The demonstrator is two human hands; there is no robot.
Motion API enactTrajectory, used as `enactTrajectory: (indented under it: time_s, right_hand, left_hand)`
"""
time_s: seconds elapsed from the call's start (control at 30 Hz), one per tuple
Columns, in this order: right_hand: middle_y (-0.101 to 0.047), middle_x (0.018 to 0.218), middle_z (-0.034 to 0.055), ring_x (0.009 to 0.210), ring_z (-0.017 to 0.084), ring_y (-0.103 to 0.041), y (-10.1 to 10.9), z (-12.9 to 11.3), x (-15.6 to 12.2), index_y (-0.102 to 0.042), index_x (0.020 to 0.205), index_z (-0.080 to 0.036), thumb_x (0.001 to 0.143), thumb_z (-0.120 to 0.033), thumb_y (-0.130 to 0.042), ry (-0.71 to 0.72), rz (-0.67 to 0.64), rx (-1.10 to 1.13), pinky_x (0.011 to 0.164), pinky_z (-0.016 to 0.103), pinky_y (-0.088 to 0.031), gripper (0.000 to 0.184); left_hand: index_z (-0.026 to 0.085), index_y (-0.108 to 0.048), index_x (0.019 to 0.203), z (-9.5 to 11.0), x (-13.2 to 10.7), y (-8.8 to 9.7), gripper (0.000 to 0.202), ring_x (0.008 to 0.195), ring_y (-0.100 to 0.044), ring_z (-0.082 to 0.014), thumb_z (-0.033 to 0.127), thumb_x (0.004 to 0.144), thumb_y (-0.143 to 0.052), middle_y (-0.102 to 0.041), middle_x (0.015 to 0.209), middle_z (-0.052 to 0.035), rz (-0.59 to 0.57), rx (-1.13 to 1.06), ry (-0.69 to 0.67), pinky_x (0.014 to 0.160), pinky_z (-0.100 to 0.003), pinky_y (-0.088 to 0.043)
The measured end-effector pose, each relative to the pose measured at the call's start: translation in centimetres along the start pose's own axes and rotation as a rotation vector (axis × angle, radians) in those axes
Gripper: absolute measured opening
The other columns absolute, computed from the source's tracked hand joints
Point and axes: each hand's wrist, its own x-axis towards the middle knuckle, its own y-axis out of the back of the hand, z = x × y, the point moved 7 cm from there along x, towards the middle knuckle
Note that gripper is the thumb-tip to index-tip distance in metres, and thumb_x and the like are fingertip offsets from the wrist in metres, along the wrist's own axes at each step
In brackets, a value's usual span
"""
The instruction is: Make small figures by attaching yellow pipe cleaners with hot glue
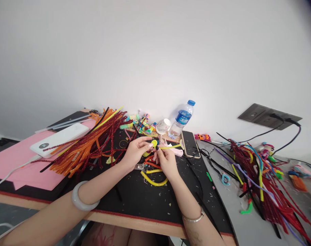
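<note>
My left hand [135,153] pinches a small yellow coiled pipe cleaner piece [153,142] above the black mat [135,194]. My right hand [166,160] is closed on the same yellow pipe cleaner, whose straight end [172,147] sticks out to the right. Both hands meet at the middle of the table. Under them lie a curved yellow pipe cleaner [152,181] and short orange-red pieces [151,164]. A pale bangle is on my left wrist, a thin bracelet on my right.
A heap of orange and dark red pipe cleaners [88,143] lies at the left beside a white power bank [59,138] on pink paper [19,160]. A water bottle [182,119], paper cup [163,125] and phone [189,143] stand behind. More coloured pipe cleaners [263,174] cover the grey board at the right.
</note>
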Motion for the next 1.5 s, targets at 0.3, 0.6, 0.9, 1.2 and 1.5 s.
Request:
enactTrajectory:
  time_s: [0.3, 0.6, 0.9, 1.2, 1.5]
  right_hand:
    - [-0.050, 0.053, -0.0024, 0.040, 0.010, -0.043, -0.04, -0.07, -0.04, -0.055, 0.074, -0.018, 0.086, -0.038, -0.044, 0.025, 0.000, -0.036, 0.041, 0.022, -0.033, 0.026]
    - [-0.049, 0.054, -0.0016, 0.041, 0.009, -0.042, -0.19, -0.32, -0.20, -0.051, 0.062, -0.017, 0.088, -0.031, -0.040, 0.053, -0.017, -0.131, 0.044, 0.022, -0.033, 0.031]
    - [-0.046, 0.050, -0.0023, 0.042, 0.009, -0.041, -0.19, -0.43, -0.17, -0.049, 0.059, -0.018, 0.089, -0.030, -0.039, 0.078, -0.016, -0.171, 0.046, 0.023, -0.032, 0.033]
    - [-0.046, 0.051, -0.0021, 0.042, 0.009, -0.040, -0.13, -0.42, -0.17, -0.048, 0.060, -0.018, 0.090, -0.030, -0.039, 0.093, -0.014, -0.180, 0.046, 0.023, -0.032, 0.034]
    - [-0.049, 0.053, -0.0016, 0.042, 0.010, -0.041, -0.15, -0.18, -0.12, -0.049, 0.062, -0.018, 0.089, -0.030, -0.038, 0.083, -0.017, -0.168, 0.045, 0.023, -0.032, 0.032]
  left_hand:
    - [0.015, -0.059, 0.101, 0.21, -0.09, -0.10, 0.038, 0.072, -0.063, -0.0143, 0.031, 0.068, -0.067, -0.067, 0.073, -0.0013, -0.010, 0.017, -0.001, 0.074, -0.027, -0.048]
    - [0.014, -0.059, 0.102, 0.00, -0.11, -0.15, 0.038, 0.071, -0.062, -0.0138, 0.030, 0.068, -0.066, -0.067, 0.071, -0.0008, -0.018, 0.003, -0.002, 0.075, -0.028, -0.047]
    - [0.014, -0.059, 0.101, 0.28, -0.17, -0.24, 0.037, 0.071, -0.062, -0.0150, 0.031, 0.068, -0.066, -0.067, 0.070, -0.0011, -0.011, 0.030, -0.013, 0.075, -0.029, -0.046]
    - [0.014, -0.059, 0.101, 0.19, -0.12, -0.19, 0.036, 0.071, -0.062, -0.0145, 0.029, 0.069, -0.065, -0.067, 0.071, -0.0016, -0.009, 0.046, -0.033, 0.075, -0.028, -0.047]
    - [0.015, -0.059, 0.101, 0.40, -0.13, -0.25, 0.035, 0.071, -0.062, -0.0152, 0.029, 0.070, -0.064, -0.067, 0.070, -0.0012, -0.022, 0.077, -0.054, 0.074, -0.029, -0.047]
